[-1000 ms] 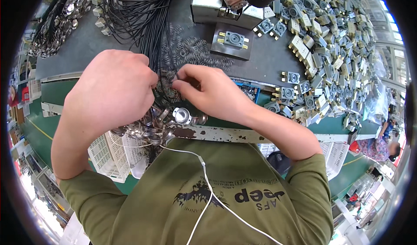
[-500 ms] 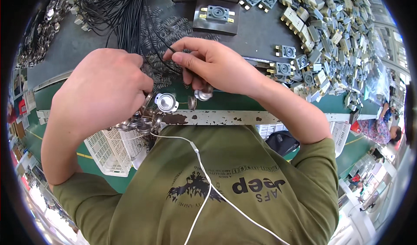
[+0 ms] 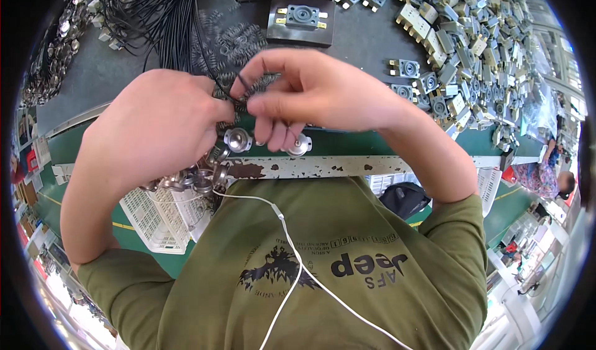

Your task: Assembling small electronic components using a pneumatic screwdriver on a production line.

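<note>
My left hand is closed, its curled fingers around a bunch of round silver metal discs with flanged edges, which hang below it. One disc faces up beside the fingertips. My right hand pinches a thin black wire between thumb and forefinger, slightly blurred by motion. Its lower fingers are bent near another flanged silver disc; whether they grip that one I cannot tell. Black wires run in a thick bundle beyond my left hand.
Small springs lie in a pile past my hands. A grey switch body with brass terminals sits on a dark block. Many grey and cream switch bodies heap at right. A worn white table edge and white baskets are nearer me.
My right hand has shifted slightly right, its fingers pulling the black wire into a bend. The disc below it now faces up. My left hand has moved slightly right.
</note>
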### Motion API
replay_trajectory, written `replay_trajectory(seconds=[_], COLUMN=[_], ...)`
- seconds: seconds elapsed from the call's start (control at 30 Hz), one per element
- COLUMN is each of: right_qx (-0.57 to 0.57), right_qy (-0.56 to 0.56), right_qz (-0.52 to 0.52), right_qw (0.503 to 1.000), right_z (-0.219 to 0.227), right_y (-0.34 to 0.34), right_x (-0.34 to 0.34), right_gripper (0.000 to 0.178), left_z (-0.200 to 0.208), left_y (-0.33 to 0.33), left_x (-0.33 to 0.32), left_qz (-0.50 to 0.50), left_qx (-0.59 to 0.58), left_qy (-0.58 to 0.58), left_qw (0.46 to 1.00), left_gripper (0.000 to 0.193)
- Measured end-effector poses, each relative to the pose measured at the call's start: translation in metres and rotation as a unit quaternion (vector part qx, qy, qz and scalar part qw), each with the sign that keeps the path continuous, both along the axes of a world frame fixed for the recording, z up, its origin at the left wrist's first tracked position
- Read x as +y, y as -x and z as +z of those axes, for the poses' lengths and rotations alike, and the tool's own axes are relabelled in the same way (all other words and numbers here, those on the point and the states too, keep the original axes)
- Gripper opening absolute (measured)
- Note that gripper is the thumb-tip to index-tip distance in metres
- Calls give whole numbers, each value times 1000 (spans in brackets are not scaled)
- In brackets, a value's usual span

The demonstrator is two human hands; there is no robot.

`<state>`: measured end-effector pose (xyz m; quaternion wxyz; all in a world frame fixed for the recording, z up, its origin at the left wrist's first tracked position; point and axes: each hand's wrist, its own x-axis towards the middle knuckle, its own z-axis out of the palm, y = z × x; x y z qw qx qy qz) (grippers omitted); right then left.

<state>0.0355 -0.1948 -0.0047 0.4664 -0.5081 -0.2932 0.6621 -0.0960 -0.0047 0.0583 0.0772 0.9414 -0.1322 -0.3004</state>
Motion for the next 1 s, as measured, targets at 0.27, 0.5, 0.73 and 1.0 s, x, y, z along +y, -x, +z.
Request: replay_trajectory(seconds=[0.27,0.5,0.73,1.0], right_qx=[2,-152,-137,-37], right_qy=[-22,-42,-42,-62], right_qz=[3,-66,-89,-109], right_qw=[1000,985,986,991], right_z=[-9,-39,-42,-41], right_y=[-20,13,15,17], right_x=[-31,-41,-45,-51], right_gripper=[38,29,27,27], left_z=[-10,-64,-80,-61], left_y=[-42,-92,-97,-90], left_x=[22,6,3,-5], left_qz=[82,9,-6,27], left_qx=[-365,-385,-374,-380], left_qy=[212,167,159,160], left_qw=[903,908,914,911], left_gripper=[11,14,11,11])
